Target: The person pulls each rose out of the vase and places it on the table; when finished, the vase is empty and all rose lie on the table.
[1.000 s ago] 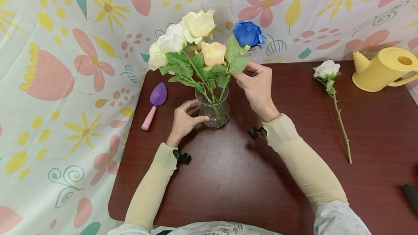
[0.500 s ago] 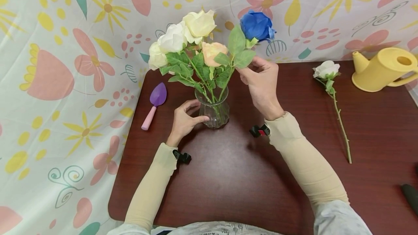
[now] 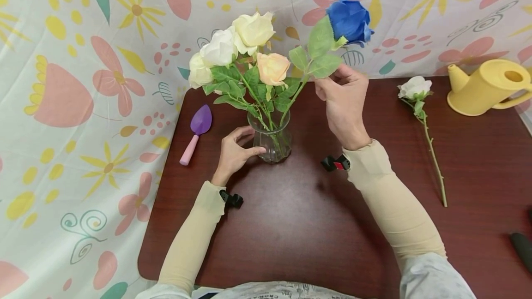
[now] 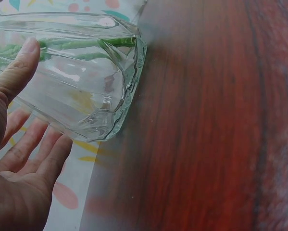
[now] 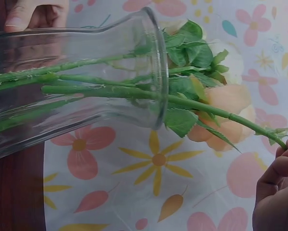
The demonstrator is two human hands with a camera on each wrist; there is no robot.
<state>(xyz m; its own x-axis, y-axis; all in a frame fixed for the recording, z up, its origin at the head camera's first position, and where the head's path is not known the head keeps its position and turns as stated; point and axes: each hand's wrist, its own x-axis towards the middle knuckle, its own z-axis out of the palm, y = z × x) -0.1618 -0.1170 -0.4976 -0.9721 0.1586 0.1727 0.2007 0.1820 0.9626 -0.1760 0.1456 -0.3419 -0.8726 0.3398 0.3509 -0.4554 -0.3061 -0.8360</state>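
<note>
A clear glass vase stands on the table, holding white and cream roses and a peach rose. My left hand holds its left side, thumb in front and fingers spread behind. Upper right of the vase, my right hand pinches the blue rose by its stem, just below the leaves. That stem slants through the vase mouth in the right wrist view. Its cut end sits inside, raised off the vase bottom.
To the left lies a purple trowel with a pink handle. A single white rose lies on the right of the table, near a yellow watering can. A floral cloth hangs behind and at the left.
My right hand has moved up and to the right, drawing the blue rose higher and away from the other flowers. The left hand and the vase have stayed in place.
</note>
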